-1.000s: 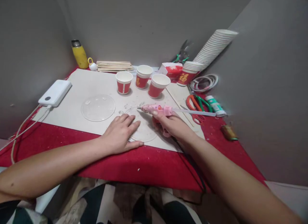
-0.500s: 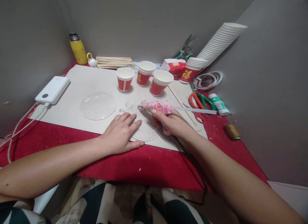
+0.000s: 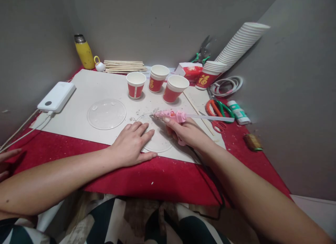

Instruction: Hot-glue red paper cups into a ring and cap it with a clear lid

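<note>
My right hand (image 3: 185, 130) is wrapped round a pink hot glue gun (image 3: 168, 115), with a long glue stick (image 3: 210, 117) jutting from its back. The gun's nozzle points left, at the far rim of a clear round plastic disc (image 3: 160, 143). Whether the tip touches the disc I cannot tell. Flat on the disc's left part and the paper lies my left hand (image 3: 133, 141), fingers spread, holding nothing. Another clear disc (image 3: 106, 114) with whitish blobs on it rests to the left. Paper cups (image 3: 135, 86) in red and white stand beyond the gun.
A power bank (image 3: 56, 97) with cables lies at left, near a yellow bottle (image 3: 85, 55) and wooden sticks (image 3: 124, 66). At right are stacked cups (image 3: 240, 41), scissors (image 3: 219, 113), a white-and-green tube (image 3: 238, 112) and a thread spool (image 3: 253, 142). Another person's fingers (image 3: 7, 162) reach in at the left edge.
Another person's fingers have come into view at the left edge, beside the cables, which have shifted. My hands and the glue gun hold nearly the same place.
</note>
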`<act>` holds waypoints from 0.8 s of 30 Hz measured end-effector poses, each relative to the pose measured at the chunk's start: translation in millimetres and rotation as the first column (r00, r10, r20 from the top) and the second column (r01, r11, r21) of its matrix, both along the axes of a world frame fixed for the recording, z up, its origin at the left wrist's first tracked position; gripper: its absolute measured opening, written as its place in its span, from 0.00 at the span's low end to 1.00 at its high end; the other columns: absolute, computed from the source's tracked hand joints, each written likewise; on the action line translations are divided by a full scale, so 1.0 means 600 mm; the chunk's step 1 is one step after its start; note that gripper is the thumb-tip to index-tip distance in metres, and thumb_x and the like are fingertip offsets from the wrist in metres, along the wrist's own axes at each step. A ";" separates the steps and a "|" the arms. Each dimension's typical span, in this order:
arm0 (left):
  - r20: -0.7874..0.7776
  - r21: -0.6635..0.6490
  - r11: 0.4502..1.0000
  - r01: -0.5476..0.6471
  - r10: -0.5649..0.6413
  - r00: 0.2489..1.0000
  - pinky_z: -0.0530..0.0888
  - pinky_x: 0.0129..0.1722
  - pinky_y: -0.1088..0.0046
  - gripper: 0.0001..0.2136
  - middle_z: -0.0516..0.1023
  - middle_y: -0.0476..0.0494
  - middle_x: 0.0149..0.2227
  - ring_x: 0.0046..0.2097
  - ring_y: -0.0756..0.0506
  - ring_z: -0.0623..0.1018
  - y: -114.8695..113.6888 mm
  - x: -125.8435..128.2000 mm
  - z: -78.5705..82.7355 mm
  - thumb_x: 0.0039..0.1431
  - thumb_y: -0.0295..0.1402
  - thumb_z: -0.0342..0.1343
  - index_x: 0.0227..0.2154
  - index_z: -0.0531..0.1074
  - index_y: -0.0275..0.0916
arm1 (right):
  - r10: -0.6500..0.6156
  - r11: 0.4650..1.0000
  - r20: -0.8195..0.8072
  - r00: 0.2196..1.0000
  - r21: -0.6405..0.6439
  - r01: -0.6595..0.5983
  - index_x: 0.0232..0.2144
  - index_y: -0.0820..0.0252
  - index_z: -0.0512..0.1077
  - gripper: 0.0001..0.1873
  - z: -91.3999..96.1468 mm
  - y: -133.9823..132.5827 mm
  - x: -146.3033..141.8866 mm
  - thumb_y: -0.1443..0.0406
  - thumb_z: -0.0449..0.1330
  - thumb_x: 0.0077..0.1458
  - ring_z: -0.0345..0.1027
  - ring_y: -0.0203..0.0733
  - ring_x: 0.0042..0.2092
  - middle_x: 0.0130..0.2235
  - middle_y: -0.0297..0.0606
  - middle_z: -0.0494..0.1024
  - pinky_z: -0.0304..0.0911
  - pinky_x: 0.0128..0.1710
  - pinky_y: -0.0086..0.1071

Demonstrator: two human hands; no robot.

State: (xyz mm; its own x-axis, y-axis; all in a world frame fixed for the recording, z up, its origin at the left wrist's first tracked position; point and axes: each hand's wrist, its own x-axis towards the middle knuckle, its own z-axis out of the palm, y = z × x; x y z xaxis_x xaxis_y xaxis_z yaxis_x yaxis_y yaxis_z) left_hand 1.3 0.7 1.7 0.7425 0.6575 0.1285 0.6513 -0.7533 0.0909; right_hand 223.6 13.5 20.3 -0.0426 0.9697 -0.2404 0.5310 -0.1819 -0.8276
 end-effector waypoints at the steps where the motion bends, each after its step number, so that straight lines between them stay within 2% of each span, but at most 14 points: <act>1: 0.001 -0.001 1.000 0.000 0.000 1.000 0.68 0.55 0.50 0.34 0.68 0.26 0.63 0.60 0.28 0.68 0.000 0.000 0.000 0.63 0.56 0.50 0.62 0.68 0.33 | -0.005 1.000 0.000 1.000 -0.012 0.005 0.19 0.59 0.67 0.30 -0.001 -0.001 0.001 0.42 0.56 0.59 0.54 0.29 0.15 0.17 0.31 0.65 0.49 0.12 0.26; 4: 0.001 0.000 1.000 -0.001 0.001 1.000 0.68 0.55 0.50 0.34 0.68 0.26 0.63 0.60 0.28 0.68 -0.001 0.000 0.000 0.64 0.56 0.50 0.62 0.68 0.33 | -0.009 0.999 -0.022 1.000 -0.034 0.008 0.21 0.59 0.69 0.29 -0.006 -0.002 0.005 0.42 0.57 0.59 0.53 0.28 0.15 0.17 0.30 0.65 0.47 0.11 0.25; 9: 0.002 0.002 1.000 -0.001 0.001 1.000 0.68 0.55 0.50 0.34 0.68 0.27 0.63 0.60 0.28 0.68 -0.003 0.001 0.001 0.63 0.56 0.51 0.61 0.68 0.33 | 0.037 0.999 -0.051 0.998 -0.006 -0.038 0.30 0.59 0.74 0.28 -0.012 -0.007 0.013 0.40 0.58 0.58 0.54 0.29 0.15 0.19 0.29 0.66 0.48 0.10 0.24; 14: -0.004 -0.003 1.000 -0.004 0.004 1.000 0.68 0.55 0.51 0.34 0.68 0.27 0.63 0.60 0.28 0.68 -0.002 0.002 0.003 0.63 0.56 0.50 0.61 0.68 0.33 | 0.063 0.998 -0.017 0.998 -0.016 -0.063 0.29 0.59 0.76 0.30 -0.002 -0.016 0.015 0.39 0.56 0.58 0.56 0.30 0.16 0.19 0.30 0.66 0.51 0.11 0.25; 19: -0.007 -0.001 1.000 -0.003 0.003 1.000 0.67 0.55 0.51 0.34 0.68 0.27 0.63 0.60 0.29 0.68 -0.002 0.002 0.003 0.63 0.56 0.50 0.61 0.68 0.34 | 0.068 0.998 -0.008 0.998 0.006 -0.068 0.41 0.57 0.79 0.29 0.001 -0.013 0.012 0.40 0.56 0.58 0.55 0.31 0.15 0.18 0.29 0.66 0.49 0.11 0.26; 24: -0.003 -0.001 1.000 -0.003 0.003 1.000 0.67 0.54 0.51 0.33 0.68 0.26 0.63 0.60 0.29 0.68 -0.002 0.002 0.002 0.64 0.55 0.50 0.61 0.67 0.33 | 0.085 0.995 -0.001 0.996 0.044 -0.085 0.45 0.57 0.79 0.29 0.000 -0.002 0.004 0.41 0.56 0.60 0.55 0.30 0.16 0.19 0.29 0.68 0.49 0.13 0.26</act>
